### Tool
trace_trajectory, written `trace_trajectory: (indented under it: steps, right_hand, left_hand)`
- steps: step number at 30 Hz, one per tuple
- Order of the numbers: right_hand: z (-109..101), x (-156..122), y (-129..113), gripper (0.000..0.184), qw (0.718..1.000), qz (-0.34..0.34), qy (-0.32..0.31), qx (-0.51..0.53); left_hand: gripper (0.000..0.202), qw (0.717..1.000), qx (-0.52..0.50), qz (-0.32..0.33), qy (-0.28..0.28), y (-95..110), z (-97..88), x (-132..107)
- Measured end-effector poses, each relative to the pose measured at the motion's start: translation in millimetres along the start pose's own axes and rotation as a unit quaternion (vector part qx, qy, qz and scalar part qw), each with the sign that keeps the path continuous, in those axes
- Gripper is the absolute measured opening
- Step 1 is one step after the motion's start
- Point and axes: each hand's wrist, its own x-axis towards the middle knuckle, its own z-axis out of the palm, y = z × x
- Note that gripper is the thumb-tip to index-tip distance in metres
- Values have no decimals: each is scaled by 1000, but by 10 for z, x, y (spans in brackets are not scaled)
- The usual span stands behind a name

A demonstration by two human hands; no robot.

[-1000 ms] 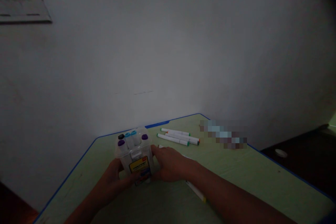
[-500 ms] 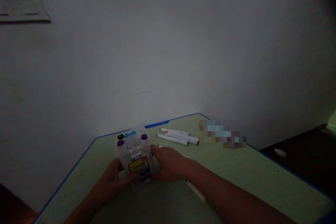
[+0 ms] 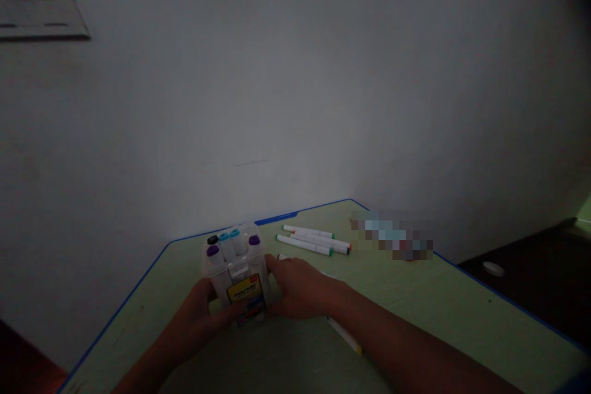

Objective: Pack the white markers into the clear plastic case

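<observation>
Low in the middle of the frame, a clear plastic marker case [image 3: 237,271], upright on a pale green table [image 3: 429,298] with a blue edge, and gripped from both sides. Marker caps at its top: black [image 3: 212,239], two light blue [image 3: 229,234] and two purple [image 3: 253,240]. On its front, a yellow and black label [image 3: 245,295]. Left hand [image 3: 194,320] at the case's lower left, fingers [image 3: 226,314] curled closed around the front corner and partly covering the bottom of the label. Right hand [image 3: 300,289] against the case's right side, fingers [image 3: 277,268] lying close together, their tips touching the plastic. Just beyond the right hand, up and to the right, a loose group of white markers [image 3: 309,240] with green and orange ends, lying nearly parallel on the tabletop, well apart from the far corner of the table. Under the right wrist, a white marker [image 3: 344,335] lying at a slant, with a yellowish end toward the lower right. Right of those markers, at the table's back edge, a pixelated patch [image 3: 392,234] hiding whatever lies there. Beyond the table, a plain grey-white wall [image 3: 295,86], with a pale flat panel [image 3: 41,12] at the upper left of the frame. At the right edge of the frame, a dark surface [image 3: 521,283] bearing a small white disc [image 3: 493,268].
</observation>
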Motion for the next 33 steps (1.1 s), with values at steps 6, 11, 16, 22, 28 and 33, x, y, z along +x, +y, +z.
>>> trace_trajectory:
  steps: [6,11,16,22,28,33]
  right_hand:
    - [-2,2,-3,66,1000,5,-2,-3]
    - [3,4,0,66,1000,-1,2,-4]
    - [12,10,9,70,1000,0,-2,-6]
    - [-8,2,-13,67,1000,1,0,-7]
    - [-1,8,-5,66,1000,1,5,-7]
    - [1,5,-4,66,1000,1,6,-7]
  left_hand:
    - [36,1000,11,0,-3,13,-4,2]
    - [38,1000,7,-5,8,-2,3,-3]
    - [38,1000,13,-12,11,-16,11,-6]
    - [39,1000,16,2,-5,-17,-9,3]
    - [41,1000,18,-2,-10,-60,-23,16]
    - [42,1000,17,-10,-16,-133,-32,37]
